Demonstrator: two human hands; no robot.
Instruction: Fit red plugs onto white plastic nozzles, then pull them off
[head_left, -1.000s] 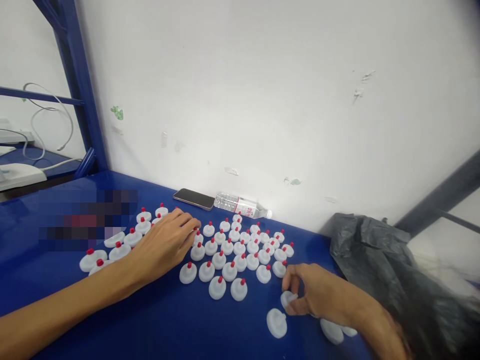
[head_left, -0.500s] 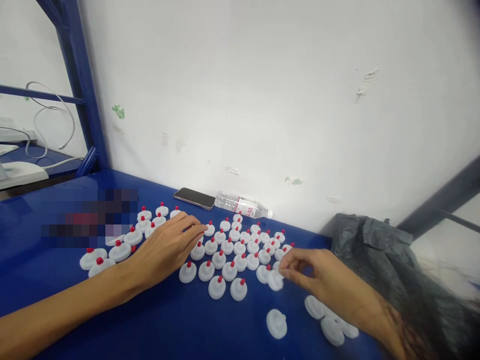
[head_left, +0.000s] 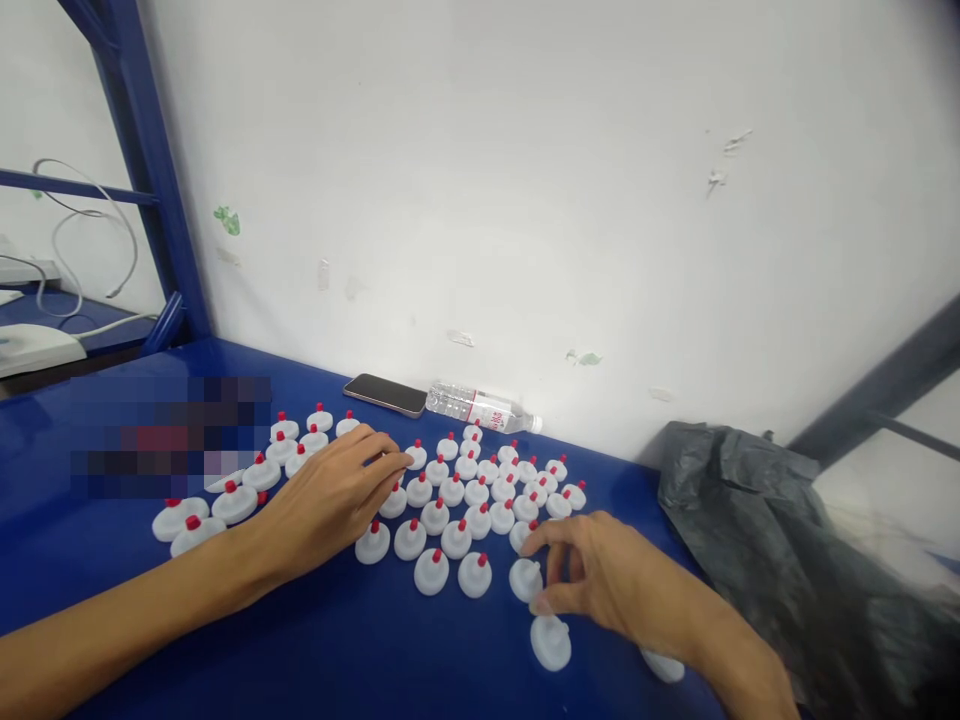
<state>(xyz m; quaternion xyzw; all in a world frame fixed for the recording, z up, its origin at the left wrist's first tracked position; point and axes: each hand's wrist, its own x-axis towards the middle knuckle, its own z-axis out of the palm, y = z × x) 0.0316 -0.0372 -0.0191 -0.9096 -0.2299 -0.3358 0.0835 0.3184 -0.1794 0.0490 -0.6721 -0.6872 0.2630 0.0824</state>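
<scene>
Several white round caps with red tips (head_left: 450, 500) stand in rows on a blue table (head_left: 322, 660). My left hand (head_left: 330, 497) rests palm down over the left part of the rows, fingers curled loosely, holding nothing I can see. My right hand (head_left: 592, 575) is at the near right end of the rows, fingers pinched on a plain white cap (head_left: 525, 580) that sits on the table beside the front row. Another plain white cap (head_left: 551, 642) lies just in front of that hand. One more plain white cap (head_left: 664, 665) shows behind my right wrist.
A dark phone (head_left: 385, 394) and a clear water bottle (head_left: 480, 408) lie against the white wall. A crumpled black plastic bag (head_left: 780, 560) fills the right side. Blue frame posts (head_left: 142, 170) and white cables (head_left: 82, 240) stand at the left. A blurred patch (head_left: 169, 435) covers part of the table.
My right hand has carried a plain white cap from the loose group at the right to the front row and set it on the table. My left hand barely moved.
</scene>
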